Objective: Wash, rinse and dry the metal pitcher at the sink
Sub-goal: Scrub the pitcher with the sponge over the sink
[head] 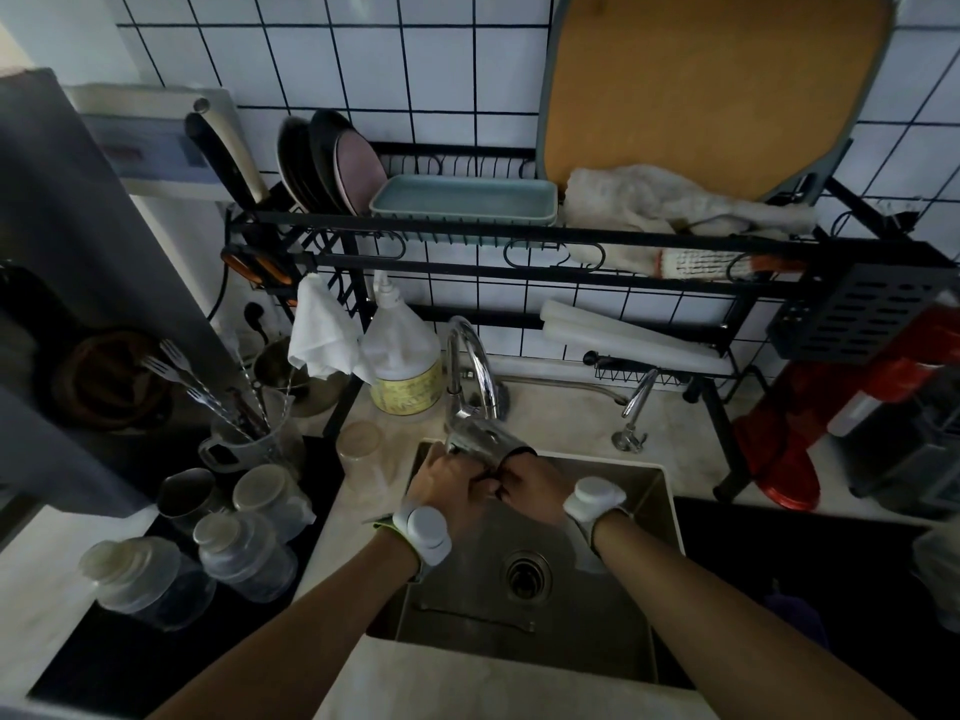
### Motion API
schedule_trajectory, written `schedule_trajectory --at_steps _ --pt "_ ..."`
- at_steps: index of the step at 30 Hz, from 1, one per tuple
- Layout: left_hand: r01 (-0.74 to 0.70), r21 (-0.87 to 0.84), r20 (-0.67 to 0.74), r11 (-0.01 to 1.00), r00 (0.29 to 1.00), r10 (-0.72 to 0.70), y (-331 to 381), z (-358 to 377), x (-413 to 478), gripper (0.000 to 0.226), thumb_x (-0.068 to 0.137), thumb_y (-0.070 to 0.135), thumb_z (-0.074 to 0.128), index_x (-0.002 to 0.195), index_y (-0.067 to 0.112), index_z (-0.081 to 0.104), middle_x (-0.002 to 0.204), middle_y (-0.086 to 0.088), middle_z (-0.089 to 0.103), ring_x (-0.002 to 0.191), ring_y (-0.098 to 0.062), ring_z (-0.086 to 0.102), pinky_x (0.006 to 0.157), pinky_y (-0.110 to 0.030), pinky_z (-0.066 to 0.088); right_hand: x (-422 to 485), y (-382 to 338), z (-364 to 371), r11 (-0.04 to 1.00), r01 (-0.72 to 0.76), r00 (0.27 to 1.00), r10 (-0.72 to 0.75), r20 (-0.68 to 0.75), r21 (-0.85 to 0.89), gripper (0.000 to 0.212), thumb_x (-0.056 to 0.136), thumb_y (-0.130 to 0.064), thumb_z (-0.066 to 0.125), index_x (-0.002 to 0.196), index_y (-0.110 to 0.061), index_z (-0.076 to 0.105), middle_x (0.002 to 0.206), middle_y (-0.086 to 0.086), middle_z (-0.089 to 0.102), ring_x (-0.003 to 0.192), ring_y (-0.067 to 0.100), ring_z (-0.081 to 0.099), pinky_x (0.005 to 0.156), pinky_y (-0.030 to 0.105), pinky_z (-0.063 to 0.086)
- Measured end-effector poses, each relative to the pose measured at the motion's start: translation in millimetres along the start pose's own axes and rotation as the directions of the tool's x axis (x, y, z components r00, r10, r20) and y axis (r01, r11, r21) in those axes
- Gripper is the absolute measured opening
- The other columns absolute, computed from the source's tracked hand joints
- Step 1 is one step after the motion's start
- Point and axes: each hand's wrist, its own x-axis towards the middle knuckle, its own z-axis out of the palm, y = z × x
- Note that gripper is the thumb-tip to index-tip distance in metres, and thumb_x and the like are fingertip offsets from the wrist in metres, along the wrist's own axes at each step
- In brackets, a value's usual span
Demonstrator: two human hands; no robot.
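The metal pitcher (pixel 480 436) is held tilted over the back of the steel sink (pixel 660 537), right under the curved chrome faucet (pixel 470 356). My left hand (pixel 447 483) grips the pitcher's lower left side. My right hand (pixel 527 483) holds it from the right, fingers curled against its rim and body. Both hands meet at the pitcher, and their fingers hide its lower part. Whether water runs from the faucet I cannot tell.
A dish-soap jug (pixel 402 363) and a white cloth (pixel 324 332) stand behind the sink at left. A smaller tap (pixel 634 407) is at right. Glass jars (pixel 244 553), metal cups (pixel 187 491) and a utensil jug (pixel 244 439) crowd the left counter. A dish rack (pixel 519 236) spans overhead.
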Motion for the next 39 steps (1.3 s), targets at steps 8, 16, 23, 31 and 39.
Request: schedule_trajectory --at_steps 8,16,23,31,39 --pt "0.041 -0.075 0.023 0.996 0.999 -0.040 0 0 7 0.029 0.085 0.040 0.054 0.076 0.018 0.069 0.082 -0.006 0.073 0.083 -0.030 0.061 0.078 -0.022 0.024 3 3 -2 0.855 0.063 0.996 -0.021 0.088 -0.515 0.026 0.095 -0.009 0.044 0.097 -0.001 0.068 0.105 0.017 0.070 0.094 0.034 0.066 0.066 0.036 0.041" --pt "0.047 -0.089 0.046 0.995 0.998 -0.043 -4 0 0 0.024 0.087 0.034 0.060 0.081 0.015 0.072 0.087 -0.005 0.074 0.089 -0.031 0.060 0.087 -0.028 0.034 -2 -5 3 0.994 0.020 0.999 -0.023 -0.027 -0.107 0.027 0.095 -0.015 0.049 0.108 0.003 0.064 0.116 0.021 0.064 0.108 0.035 0.059 0.087 0.033 0.040" --pt "0.196 -0.055 0.202 0.979 0.962 -0.181 -24 13 -14 0.031 0.089 0.046 0.055 0.085 0.020 0.070 0.092 -0.005 0.074 0.093 -0.032 0.063 0.091 -0.036 0.041 -9 13 2 0.964 -0.073 0.980 0.022 0.197 0.256 0.029 0.100 -0.018 0.042 0.084 -0.022 0.066 0.057 -0.011 0.060 0.047 0.001 0.054 0.046 0.011 0.038" --pt "0.350 -0.198 0.170 0.916 0.932 -0.319 -29 20 -13 0.024 0.086 0.038 0.065 0.075 0.019 0.073 0.076 -0.001 0.073 0.075 -0.021 0.065 0.063 -0.022 0.035 -7 23 -5 0.804 -0.243 0.970 0.192 0.151 0.543 0.027 0.098 -0.005 0.047 0.120 0.003 0.061 0.099 0.004 0.065 0.074 0.001 0.056 0.079 0.021 0.044" --pt "0.523 -0.290 0.234 0.801 0.850 -0.471 -36 33 -11 0.046 0.086 0.037 0.064 0.042 0.035 0.052 0.045 0.013 0.048 0.049 -0.006 0.047 0.051 -0.024 0.030 -6 32 -21 0.226 -0.388 0.905 0.278 0.323 0.893 0.033 0.098 0.002 0.040 0.129 0.010 0.050 0.095 0.019 0.070 0.068 0.017 0.069 0.071 0.029 0.057"
